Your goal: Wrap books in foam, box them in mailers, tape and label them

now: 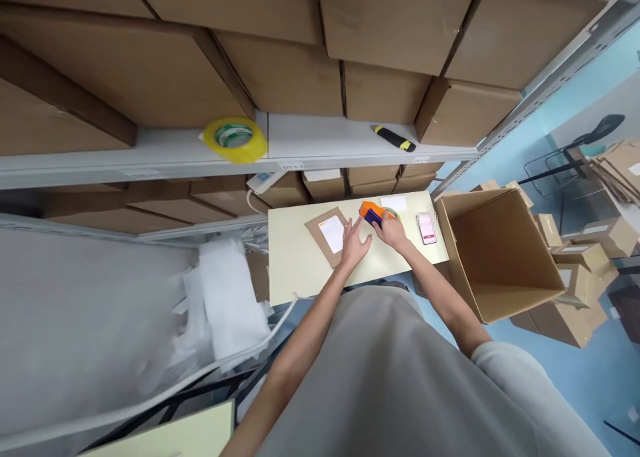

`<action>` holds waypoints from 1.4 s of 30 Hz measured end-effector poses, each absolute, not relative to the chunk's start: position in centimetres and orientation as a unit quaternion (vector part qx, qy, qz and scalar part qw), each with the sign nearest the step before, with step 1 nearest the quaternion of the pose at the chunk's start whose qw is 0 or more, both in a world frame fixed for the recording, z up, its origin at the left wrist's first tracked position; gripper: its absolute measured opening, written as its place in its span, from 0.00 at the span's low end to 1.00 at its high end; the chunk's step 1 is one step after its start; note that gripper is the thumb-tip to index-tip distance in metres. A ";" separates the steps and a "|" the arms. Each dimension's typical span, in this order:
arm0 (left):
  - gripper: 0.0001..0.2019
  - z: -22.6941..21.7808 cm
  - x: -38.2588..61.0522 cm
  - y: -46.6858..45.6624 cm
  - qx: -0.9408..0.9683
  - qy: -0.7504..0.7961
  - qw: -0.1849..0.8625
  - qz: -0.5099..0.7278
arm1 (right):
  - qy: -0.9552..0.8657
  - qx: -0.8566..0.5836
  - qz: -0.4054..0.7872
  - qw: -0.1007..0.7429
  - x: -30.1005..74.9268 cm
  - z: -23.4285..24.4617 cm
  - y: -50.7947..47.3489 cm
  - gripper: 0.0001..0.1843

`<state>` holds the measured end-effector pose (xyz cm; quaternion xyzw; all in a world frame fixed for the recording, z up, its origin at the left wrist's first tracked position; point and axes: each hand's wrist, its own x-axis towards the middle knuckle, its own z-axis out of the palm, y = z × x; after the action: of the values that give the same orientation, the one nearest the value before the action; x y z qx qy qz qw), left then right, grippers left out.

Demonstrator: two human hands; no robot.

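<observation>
My right hand (393, 231) is closed round an orange and dark blue tape dispenser (371, 210) above the small cream table (290, 250). Beside it, my left hand (354, 245) has its fingers apart, the fingertips close to the dispenser's front end; I cannot tell whether they touch it. A flat brown cardboard parcel (320, 238) bearing a white label (332, 233) lies under and left of my left hand. Behind the dispenser is a white paper (394, 203), partly covered. To the right of my right hand rests a phone (427, 229) with a lit screen.
A large open cardboard box (500, 243) stands against the table's right end. On the shelf (320, 133) above are a yellow tape roll (235, 140), a black and yellow cutter (395, 139) and several cartons. White wrapping material (230, 297) hangs at left. Smaller boxes (580, 257) are piled at right.
</observation>
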<state>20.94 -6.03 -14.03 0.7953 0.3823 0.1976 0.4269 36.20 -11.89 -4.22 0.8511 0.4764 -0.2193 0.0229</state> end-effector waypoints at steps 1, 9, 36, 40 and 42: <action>0.37 -13.5 21.0 -5.7 0.799 0.365 0.428 0.214 | 0.476 0.852 -0.216 0.012 35.7 -3.8 -11.6 0.35; 0.36 -9.0 19.5 -3.3 0.803 0.293 0.428 0.294 | 0.490 0.850 -0.171 -0.093 32.7 -0.5 -8.9 0.28; 0.29 -12.6 16.0 -6.1 0.741 0.513 0.369 0.225 | 0.626 0.722 -0.022 -0.294 40.7 2.2 6.1 0.39; 0.33 -14.1 14.6 -10.5 0.764 0.519 0.355 0.143 | 0.518 0.736 -0.179 -0.397 38.9 -8.9 -4.3 0.47; 0.35 -14.4 14.7 -11.6 0.770 0.519 0.356 0.109 | 0.444 0.752 -0.276 -0.402 37.0 -14.0 -10.0 0.51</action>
<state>14.73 -11.56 -14.40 0.7697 0.5187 0.1094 0.3558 36.99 -10.03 -14.02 0.7520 0.4439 -0.2757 -0.4018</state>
